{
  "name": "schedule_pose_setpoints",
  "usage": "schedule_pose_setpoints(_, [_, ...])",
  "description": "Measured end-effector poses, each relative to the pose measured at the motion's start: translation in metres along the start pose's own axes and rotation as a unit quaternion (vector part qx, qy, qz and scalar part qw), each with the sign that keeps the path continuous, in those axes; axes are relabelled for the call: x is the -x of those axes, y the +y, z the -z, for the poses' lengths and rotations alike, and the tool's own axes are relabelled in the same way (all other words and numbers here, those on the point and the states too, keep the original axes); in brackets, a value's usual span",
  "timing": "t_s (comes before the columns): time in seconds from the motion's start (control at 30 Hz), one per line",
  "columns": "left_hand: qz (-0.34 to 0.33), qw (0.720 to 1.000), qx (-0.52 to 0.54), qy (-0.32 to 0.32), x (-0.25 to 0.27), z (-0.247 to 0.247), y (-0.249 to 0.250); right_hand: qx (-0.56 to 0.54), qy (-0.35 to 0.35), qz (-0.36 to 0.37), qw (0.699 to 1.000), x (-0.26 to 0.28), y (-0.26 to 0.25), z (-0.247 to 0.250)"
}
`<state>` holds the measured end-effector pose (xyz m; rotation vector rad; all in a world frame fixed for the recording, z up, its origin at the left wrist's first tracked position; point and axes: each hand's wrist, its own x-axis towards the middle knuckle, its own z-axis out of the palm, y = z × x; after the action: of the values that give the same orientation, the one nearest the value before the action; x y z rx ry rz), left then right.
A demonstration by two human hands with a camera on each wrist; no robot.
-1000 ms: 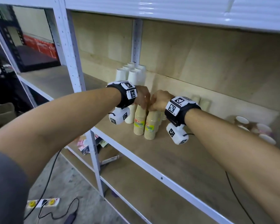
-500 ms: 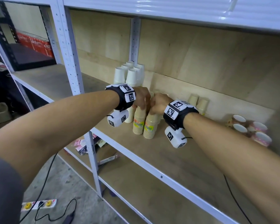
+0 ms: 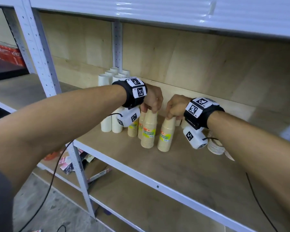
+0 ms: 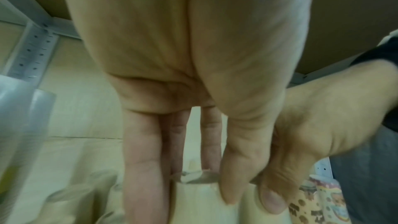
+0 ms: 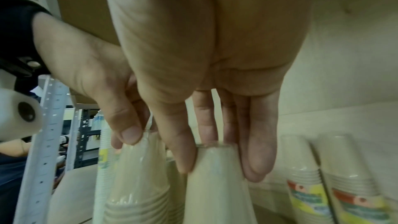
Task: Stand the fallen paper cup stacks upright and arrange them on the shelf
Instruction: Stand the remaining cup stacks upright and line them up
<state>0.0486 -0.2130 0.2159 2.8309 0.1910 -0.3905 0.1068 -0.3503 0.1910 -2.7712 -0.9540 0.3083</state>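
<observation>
Two beige paper cup stacks with yellow-green labels stand upright on the wooden shelf (image 3: 182, 166). My left hand (image 3: 149, 111) grips the top of the left stack (image 3: 148, 131); the left wrist view shows the thumb and fingers (image 4: 146, 185) curled round its wrapped top (image 4: 198, 193). Beside it, my right hand (image 3: 172, 116) pinches the top of the right stack (image 3: 165, 136), also seen in the right wrist view (image 5: 215, 185) between thumb and fingers (image 5: 256, 168). A pale stack (image 3: 215, 146) lies on its side behind my right wrist, partly hidden.
White cup stacks (image 3: 107, 124) stand at the left and further back (image 3: 113, 72). More beige stacks (image 3: 132, 131) stand behind my left wrist, two others (image 5: 305, 185) near the back wall. Patterned cups (image 4: 318, 207) lie to the right. A white upright post (image 3: 38, 52) borders the left.
The two held stacks stood touching; now my right hand has drawn its stack to the right, leaving a gap. The patterned cups at the right are now hidden behind my right arm.
</observation>
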Motion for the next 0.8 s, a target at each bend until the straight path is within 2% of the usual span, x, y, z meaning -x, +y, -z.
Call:
schedule_pose_setpoints(0.23, [-0.032, 0.995, 0.003, 0.089, -0.035, 0.014, 0.028, 0.010, 0.063, -0.057, 0.996, 0.000, 0.041, 0.023])
schedule_pose_setpoints(0.53, [-0.053, 0.991, -0.004, 0.119, -0.118, 0.020, 0.042, 0.044, 0.113, -0.100, 0.988, -0.023, 0.078, 0.025])
schedule_pose_setpoints(0.7, [-0.018, 0.994, -0.046, 0.098, -0.180, 0.014, 0.035, 0.036, 0.136, -0.129, 0.982, -0.043, 0.093, 0.020])
schedule_pose_setpoints(0.8, [-0.011, 0.989, -0.071, 0.126, -0.190, 0.012, 0.035, 0.024, 0.124, -0.127, 0.984, -0.054, 0.101, 0.020])
